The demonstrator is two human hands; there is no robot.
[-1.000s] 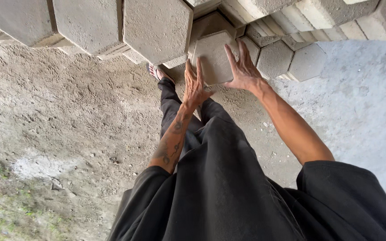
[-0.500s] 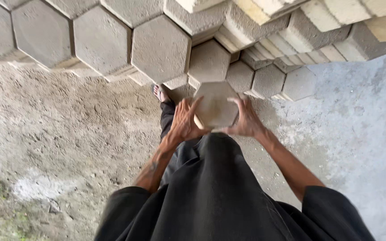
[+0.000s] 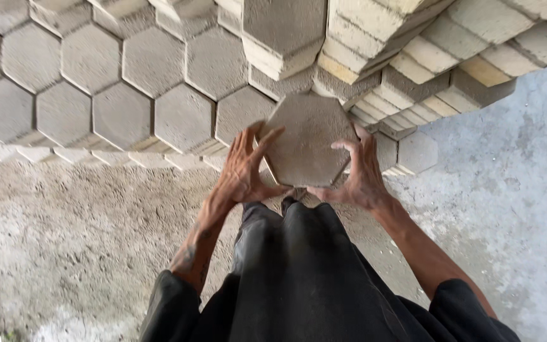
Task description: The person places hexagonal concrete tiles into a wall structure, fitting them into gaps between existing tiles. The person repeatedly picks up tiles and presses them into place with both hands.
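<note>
I hold a grey hexagonal concrete paver [image 3: 305,142] flat-face up in front of me, clear of the stack. My left hand [image 3: 245,168] grips its left edge with fingers spread over the face. Gripping its right edge is my right hand [image 3: 359,174], thumb underneath. Behind it rises a stack of hexagonal pavers [image 3: 121,82] laid in rows, with their faces toward me.
Paler pavers [image 3: 425,57] are piled at an angle at the upper right. Rough concrete ground [image 3: 83,240] lies to the left, smoother grey floor [image 3: 514,190] to the right. My black trousers [image 3: 299,278] fill the lower middle.
Both hands have pulled the paver off the stack and raised it toward me. My view has shifted, showing more rows of the stack.
</note>
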